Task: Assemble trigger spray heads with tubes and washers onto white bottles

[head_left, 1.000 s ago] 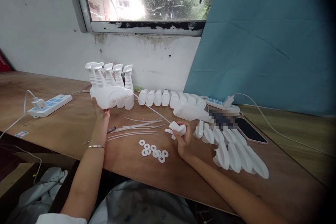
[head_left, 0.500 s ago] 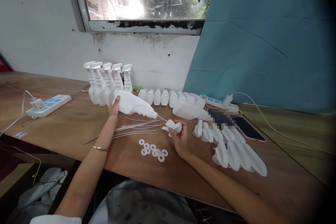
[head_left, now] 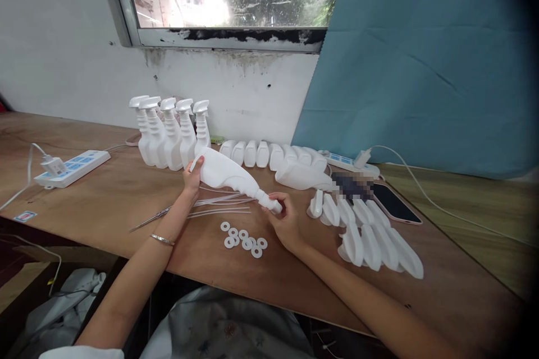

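My left hand grips the base of a white plastic bottle that lies tilted, neck pointing right and down. My right hand holds a white spray head pressed onto that neck. Just below the bottle lie thin clear dip tubes and several white washers on the wooden table.
Several finished spray bottles stand at the back, with a row of empty bottles lying beside them. Loose spray heads lie to the right, near a phone. Power strips sit left and right. Tweezers rest near my left wrist.
My left hand brought the bottle from the standing group toward the middle. The dip tube slid into it, and the spray head in my right hand now sits against the neck.
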`<move>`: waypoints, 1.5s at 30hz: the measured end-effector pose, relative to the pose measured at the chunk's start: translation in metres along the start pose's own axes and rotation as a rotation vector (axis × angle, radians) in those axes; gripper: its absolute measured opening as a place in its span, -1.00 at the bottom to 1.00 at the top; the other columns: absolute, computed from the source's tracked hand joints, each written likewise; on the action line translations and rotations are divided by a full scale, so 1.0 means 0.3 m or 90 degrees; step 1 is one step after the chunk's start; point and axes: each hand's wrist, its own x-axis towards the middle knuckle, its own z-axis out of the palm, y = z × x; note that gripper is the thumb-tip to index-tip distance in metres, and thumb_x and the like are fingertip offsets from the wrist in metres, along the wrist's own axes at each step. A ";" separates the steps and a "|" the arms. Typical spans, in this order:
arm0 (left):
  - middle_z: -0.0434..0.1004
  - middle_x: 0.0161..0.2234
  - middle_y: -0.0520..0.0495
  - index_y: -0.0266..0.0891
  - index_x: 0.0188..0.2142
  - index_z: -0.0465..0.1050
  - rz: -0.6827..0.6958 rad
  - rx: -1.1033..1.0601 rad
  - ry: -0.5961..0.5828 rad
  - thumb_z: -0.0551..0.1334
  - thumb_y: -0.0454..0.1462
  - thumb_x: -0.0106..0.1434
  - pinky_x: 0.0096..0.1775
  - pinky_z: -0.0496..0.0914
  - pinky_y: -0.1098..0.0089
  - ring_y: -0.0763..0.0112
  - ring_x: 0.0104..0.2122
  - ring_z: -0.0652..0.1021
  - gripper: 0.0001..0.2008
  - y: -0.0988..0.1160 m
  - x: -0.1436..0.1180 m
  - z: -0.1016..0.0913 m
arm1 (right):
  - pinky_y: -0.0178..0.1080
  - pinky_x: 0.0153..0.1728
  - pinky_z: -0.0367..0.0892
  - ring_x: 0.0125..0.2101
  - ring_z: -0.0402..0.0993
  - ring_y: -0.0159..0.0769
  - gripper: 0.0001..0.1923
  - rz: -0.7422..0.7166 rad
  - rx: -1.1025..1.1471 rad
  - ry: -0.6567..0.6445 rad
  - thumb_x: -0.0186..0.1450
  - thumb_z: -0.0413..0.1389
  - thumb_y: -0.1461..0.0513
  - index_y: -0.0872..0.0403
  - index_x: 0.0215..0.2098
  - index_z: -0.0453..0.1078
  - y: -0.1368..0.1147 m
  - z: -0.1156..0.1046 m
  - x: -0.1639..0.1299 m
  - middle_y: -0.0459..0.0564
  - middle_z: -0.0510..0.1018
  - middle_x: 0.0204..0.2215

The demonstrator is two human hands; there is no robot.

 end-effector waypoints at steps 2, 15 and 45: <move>0.41 -0.49 -0.02 -0.33 -0.34 0.46 0.003 -0.005 -0.011 0.36 -0.04 -0.16 -0.49 0.33 0.51 0.50 -0.54 0.40 -0.53 0.001 0.000 0.002 | -0.20 -0.22 0.26 -0.27 0.32 -0.27 -0.75 0.026 0.001 0.006 0.12 0.15 0.21 0.04 -0.24 0.25 0.003 0.002 -0.002 -0.04 0.37 -0.29; 0.42 -0.49 0.01 -0.30 -0.32 0.43 0.011 -0.014 -0.096 0.34 -0.04 -0.12 -0.49 0.29 0.54 0.52 -0.54 0.41 -0.55 0.031 -0.026 0.012 | -0.28 -0.44 0.28 -0.47 0.32 -0.34 -0.62 0.146 0.029 0.022 0.12 0.12 0.05 0.04 -0.17 0.21 0.001 -0.002 -0.006 -0.10 0.39 -0.42; 0.42 -0.45 -0.02 -0.31 -0.24 0.41 0.011 -0.015 -0.113 0.34 -0.05 -0.12 -0.48 0.29 0.55 0.50 -0.51 0.41 -0.51 0.016 -0.034 0.022 | -0.28 -0.54 0.33 -0.54 0.39 -0.34 -0.63 0.313 0.212 -0.075 0.09 0.10 -0.03 0.01 -0.27 0.18 0.009 -0.001 0.014 -0.14 0.39 -0.48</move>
